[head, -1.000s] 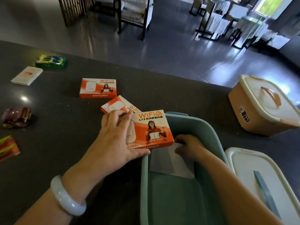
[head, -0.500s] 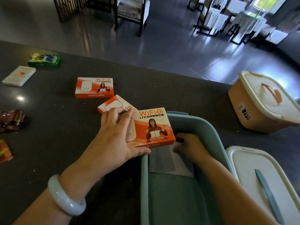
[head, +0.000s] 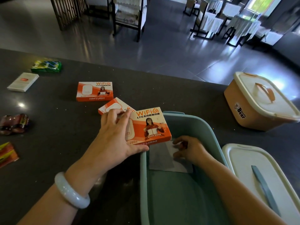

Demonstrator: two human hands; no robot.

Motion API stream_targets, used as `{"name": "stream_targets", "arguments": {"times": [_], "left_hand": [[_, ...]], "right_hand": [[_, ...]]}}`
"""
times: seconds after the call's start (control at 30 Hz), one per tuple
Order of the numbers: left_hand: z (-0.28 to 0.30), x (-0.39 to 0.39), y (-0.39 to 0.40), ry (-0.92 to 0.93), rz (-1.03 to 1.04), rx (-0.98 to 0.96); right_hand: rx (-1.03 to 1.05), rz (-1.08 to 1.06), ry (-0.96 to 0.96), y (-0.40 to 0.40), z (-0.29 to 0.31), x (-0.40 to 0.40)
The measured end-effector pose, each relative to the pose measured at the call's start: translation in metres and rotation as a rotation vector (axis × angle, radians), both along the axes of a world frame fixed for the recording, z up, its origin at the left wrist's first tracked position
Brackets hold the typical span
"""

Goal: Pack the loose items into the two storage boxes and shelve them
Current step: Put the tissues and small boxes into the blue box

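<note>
My left hand (head: pixel 113 140) grips an orange WiFi box (head: pixel 151 125) at the near-left rim of the open teal storage box (head: pixel 209 127). Inside that teal box my right hand (head: pixel 190 150) rests with curled fingers on a flat white box (head: pixel 162 158) lying on the bottom. Two more orange WiFi boxes lie on the dark table: one just behind my left hand (head: pixel 113 107), another farther back (head: pixel 95 91). The orange storage box (head: pixel 243 109) stands closed with its lid on at the right.
The teal box's white lid (head: pixel 259 172) lies on the table at the near right. A white card box (head: pixel 23 81), a green packet (head: pixel 46 66), dark wrapped sweets (head: pixel 14 123) and a red-yellow packet (head: pixel 6 154) lie at the left. Chairs and tables stand beyond the counter.
My left hand has brought the orange WiFi box slightly nearer over the teal box's rim. My right hand's fingers have shifted a little on the white box inside.
</note>
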State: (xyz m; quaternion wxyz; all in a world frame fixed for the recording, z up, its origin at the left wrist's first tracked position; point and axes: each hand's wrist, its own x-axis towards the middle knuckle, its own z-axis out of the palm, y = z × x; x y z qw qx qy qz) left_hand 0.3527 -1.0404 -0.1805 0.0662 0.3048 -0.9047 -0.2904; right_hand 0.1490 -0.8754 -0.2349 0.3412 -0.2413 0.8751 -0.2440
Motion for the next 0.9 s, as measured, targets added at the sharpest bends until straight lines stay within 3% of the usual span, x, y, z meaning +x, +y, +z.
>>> {"name": "stream_targets", "arguments": {"times": [0.13,0.7,0.9], "left_hand": [[-0.001,0.000,0.000,0.005,0.000,-0.007],[0.001,-0.001,0.001,-0.026,-0.002,-0.024],[0.005,-0.004,0.008,-0.022,0.008,-0.035]], "right_hand": [[0.135,0.072,0.098,0.002,-0.008,0.012],[0.146,0.148,0.210,0.004,-0.012,0.009],[-0.133,0.159,0.262,0.009,0.019,0.001]]}}
